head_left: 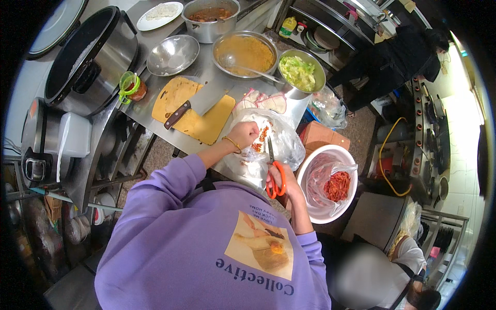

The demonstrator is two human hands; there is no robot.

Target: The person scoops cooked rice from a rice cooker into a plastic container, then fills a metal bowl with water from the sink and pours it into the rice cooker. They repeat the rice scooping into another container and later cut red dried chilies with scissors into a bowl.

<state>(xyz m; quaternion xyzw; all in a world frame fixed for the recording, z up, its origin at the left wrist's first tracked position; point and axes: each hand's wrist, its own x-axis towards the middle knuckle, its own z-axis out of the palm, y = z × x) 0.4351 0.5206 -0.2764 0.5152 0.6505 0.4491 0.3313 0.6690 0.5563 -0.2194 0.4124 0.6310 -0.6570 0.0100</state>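
Observation:
My left hand (247,133) is closed in a fist over a clear plastic bag (290,139). Whatever its fingers may hold is hidden. My right hand (290,182) grips a pair of scissors (279,178) by the orange handles, blades pointing away from me towards the bag. Small red and yellowish bits (262,135), which look like chilli pieces and seeds, lie scattered on the plastic between my left hand and the blades. Right of my right hand stands a white tub (308,211), lined with a clear bag holding red dried chillies (337,186).
A cleaver (202,103) lies on a yellow cutting board (206,129). Behind stand an empty metal bowl (173,54), a pan of yellowish food (245,51) with a ladle, and a pot of cut greens (298,72). A large cooker (111,62) is left. People are at right, one beside the stoves (416,134).

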